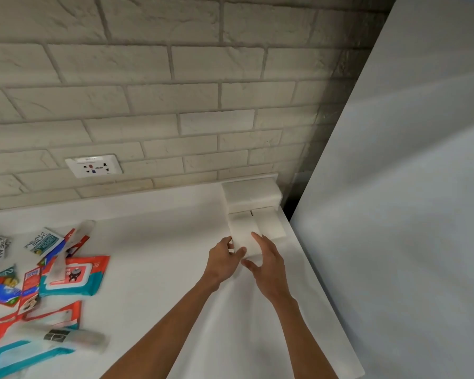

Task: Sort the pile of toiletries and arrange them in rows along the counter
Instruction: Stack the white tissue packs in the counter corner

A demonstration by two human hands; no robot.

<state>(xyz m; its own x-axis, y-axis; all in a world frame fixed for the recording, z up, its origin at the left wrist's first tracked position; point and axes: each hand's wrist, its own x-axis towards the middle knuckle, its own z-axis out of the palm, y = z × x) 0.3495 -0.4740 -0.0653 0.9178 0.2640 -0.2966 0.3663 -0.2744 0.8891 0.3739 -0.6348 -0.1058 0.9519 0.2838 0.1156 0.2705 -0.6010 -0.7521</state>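
Left hand (223,259) and right hand (270,266) grasp a white block (241,236) in their fingers (257,238), apparently squaring it beside the twin block (270,222) on the tabletop (162,242).

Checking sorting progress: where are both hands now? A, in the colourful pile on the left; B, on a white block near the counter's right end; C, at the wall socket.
B: the left hand and right hand both hold the white block, far from the pile.
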